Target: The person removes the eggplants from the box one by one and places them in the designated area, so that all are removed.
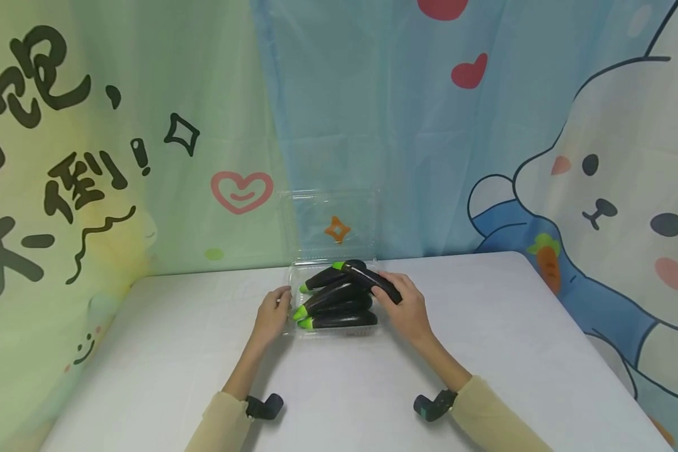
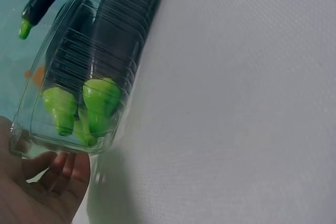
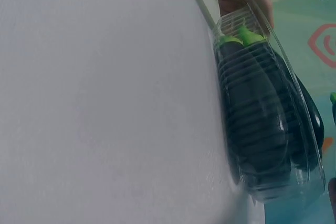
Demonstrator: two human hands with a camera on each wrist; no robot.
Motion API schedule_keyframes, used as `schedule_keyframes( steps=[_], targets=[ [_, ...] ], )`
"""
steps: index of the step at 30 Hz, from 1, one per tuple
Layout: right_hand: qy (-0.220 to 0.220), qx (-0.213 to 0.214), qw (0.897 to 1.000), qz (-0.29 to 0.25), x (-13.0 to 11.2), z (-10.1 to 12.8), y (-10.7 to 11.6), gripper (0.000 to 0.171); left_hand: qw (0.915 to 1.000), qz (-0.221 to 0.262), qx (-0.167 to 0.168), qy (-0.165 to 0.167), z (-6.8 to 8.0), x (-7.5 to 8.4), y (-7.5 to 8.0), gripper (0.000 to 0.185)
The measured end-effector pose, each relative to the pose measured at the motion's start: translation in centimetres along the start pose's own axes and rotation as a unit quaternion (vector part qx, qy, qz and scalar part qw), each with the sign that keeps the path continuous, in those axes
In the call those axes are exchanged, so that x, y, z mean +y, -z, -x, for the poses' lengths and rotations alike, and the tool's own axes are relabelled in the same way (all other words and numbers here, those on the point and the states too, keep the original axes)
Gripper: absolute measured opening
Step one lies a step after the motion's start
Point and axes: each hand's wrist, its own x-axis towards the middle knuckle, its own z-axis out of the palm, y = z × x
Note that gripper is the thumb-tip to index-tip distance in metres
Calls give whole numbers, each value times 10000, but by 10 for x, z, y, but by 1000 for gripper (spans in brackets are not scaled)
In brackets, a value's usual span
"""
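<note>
A clear plastic clamshell box (image 1: 291,276) stands on the table with its lid (image 1: 339,216) raised at the back. Several dark eggplants (image 1: 339,320) with bright green caps lie inside, caps toward the left. My left hand (image 1: 274,312) holds the box's left end at the rim; the left wrist view shows its fingers (image 2: 65,174) bent against the end wall. Over the right side of the box, my right hand (image 1: 409,307) grips another eggplant (image 1: 373,279) near its blunt end, its green cap pointing left. In the right wrist view that hand is mostly out of frame.
The white table (image 1: 339,389) runs back to a printed curtain (image 1: 339,125) with hearts, writing and a cartoon animal. A dark wrist camera (image 1: 265,407) is strapped to my left wrist and another camera (image 1: 435,405) to my right.
</note>
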Motion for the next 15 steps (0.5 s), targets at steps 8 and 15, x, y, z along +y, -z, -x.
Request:
schedule_keyframes(
  steps=[8, 15],
  targets=[
    [-628, 361, 9973, 110, 7, 0, 8, 40, 10000, 41, -25, 21, 0, 1, 0, 46],
    [-650, 557, 9961, 214, 16, -1, 13, 43, 10000, 20, -2, 43, 1, 1, 1, 46]
  ],
)
